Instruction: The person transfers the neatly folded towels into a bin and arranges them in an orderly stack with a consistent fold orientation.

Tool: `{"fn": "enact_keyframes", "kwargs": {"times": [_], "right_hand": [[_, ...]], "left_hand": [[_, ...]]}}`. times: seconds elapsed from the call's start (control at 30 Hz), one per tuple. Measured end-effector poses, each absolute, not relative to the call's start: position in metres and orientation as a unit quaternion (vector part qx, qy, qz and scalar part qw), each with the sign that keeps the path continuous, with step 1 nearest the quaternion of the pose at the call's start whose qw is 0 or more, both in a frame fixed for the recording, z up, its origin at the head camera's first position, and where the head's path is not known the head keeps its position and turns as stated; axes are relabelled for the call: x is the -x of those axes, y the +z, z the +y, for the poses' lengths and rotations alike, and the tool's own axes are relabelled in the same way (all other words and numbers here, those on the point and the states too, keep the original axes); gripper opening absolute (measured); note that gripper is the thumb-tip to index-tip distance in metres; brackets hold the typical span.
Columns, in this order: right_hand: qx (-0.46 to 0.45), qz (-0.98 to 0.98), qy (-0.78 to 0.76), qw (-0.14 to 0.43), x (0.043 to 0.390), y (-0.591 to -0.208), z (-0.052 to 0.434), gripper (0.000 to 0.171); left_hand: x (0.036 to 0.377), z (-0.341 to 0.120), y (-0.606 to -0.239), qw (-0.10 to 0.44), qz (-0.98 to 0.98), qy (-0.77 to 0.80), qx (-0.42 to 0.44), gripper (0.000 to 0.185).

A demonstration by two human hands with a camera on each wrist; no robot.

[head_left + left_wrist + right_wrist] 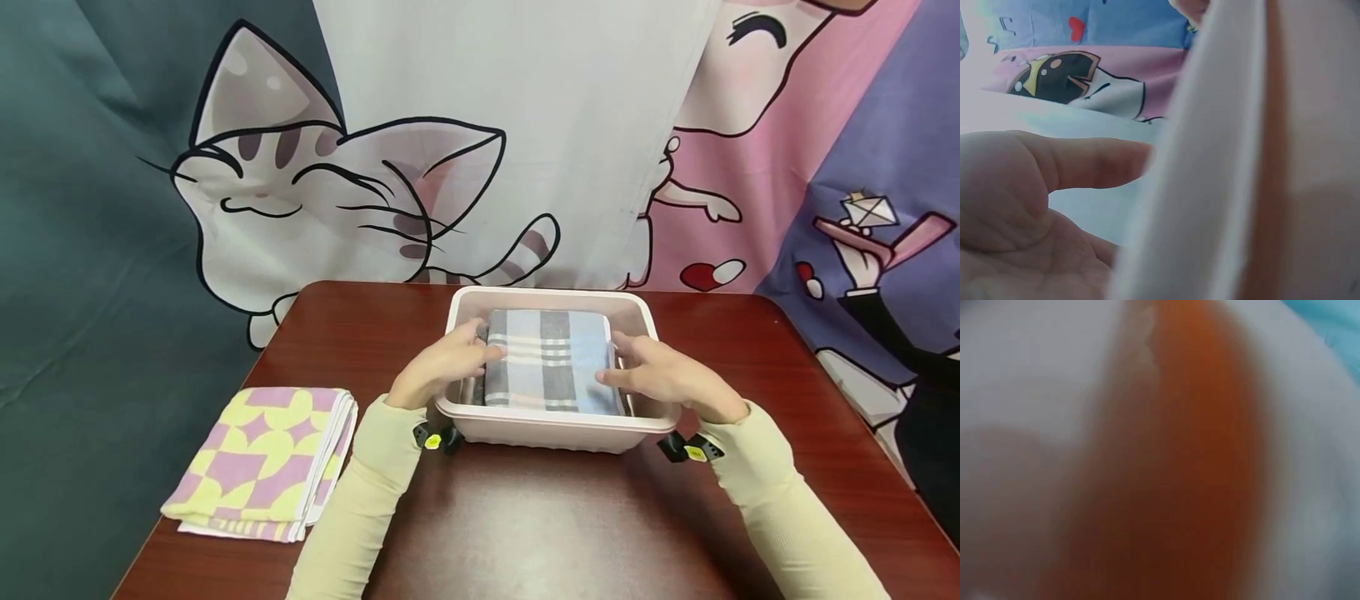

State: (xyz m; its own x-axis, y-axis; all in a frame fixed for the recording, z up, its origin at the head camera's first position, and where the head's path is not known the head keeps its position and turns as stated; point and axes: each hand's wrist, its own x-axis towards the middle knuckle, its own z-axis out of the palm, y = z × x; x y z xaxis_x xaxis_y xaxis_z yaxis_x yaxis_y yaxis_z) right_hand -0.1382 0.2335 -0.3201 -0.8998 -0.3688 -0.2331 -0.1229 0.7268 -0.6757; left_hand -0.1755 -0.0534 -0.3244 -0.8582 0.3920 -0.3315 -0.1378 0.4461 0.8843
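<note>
left hand (442, 367): mine, inside the pink tub (555, 433) at centre frame, fingers curled on the left edge of the folded plaid towel (551, 358).
right hand (663, 379): same deal on the towel's right edge, thumb on top.
plaid towel: sitting in the tub, about level, both sides gripped.
step: looks like I'm seating it flat in the tub.
next move: probably let go evenly so the fold doesn't shift.
other towel: pink-and-yellow towel (262, 462), lower left on the table (525, 533), untouched.
wrist views: too blurry, mostly tub wall.
</note>
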Motion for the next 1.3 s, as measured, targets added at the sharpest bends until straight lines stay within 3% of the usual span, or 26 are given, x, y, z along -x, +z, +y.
{"fn": "enact_keyframes", "kwargs": {"times": [0.13, 0.3, 0.43, 0.63, 0.8, 1.03, 1.17, 1.3], "right_hand": [[0.112, 0.913, -0.352, 0.171, 0.132, -0.310, 0.238, 0.076], [0.109, 0.914, -0.366, 0.134, 0.123, -0.302, 0.239, 0.085], [0.116, 0.901, -0.409, 0.088, 0.115, -0.299, 0.232, 0.069], [0.165, 0.826, -0.538, 0.035, 0.100, -0.297, 0.213, 0.033], [0.220, 0.770, -0.596, 0.059, 0.085, -0.301, 0.188, 0.021], [0.305, 0.711, -0.623, 0.120, 0.072, -0.315, 0.148, 0.022], [0.353, 0.678, -0.624, 0.163, 0.068, -0.328, 0.123, 0.023], [0.360, 0.673, -0.617, 0.191, 0.063, -0.345, 0.094, 0.022]], "left_hand": [[0.173, -0.068, -0.319, 0.207, 0.826, 0.509, -0.123, 0.064], [0.173, -0.098, -0.319, 0.166, 0.740, 0.638, -0.135, 0.047], [0.167, -0.128, -0.321, 0.106, 0.695, 0.702, -0.113, 0.036], [0.146, -0.180, -0.327, 0.041, 0.692, 0.715, -0.094, 0.032], [0.127, -0.217, -0.341, 0.029, 0.693, 0.718, -0.067, 0.033], [0.097, -0.268, -0.365, 0.008, 0.694, 0.719, -0.028, 0.025], [0.091, -0.294, -0.373, -0.041, 0.719, 0.693, 0.025, 0.026], [0.088, -0.311, -0.380, -0.097, 0.823, 0.551, 0.102, 0.034]]}}
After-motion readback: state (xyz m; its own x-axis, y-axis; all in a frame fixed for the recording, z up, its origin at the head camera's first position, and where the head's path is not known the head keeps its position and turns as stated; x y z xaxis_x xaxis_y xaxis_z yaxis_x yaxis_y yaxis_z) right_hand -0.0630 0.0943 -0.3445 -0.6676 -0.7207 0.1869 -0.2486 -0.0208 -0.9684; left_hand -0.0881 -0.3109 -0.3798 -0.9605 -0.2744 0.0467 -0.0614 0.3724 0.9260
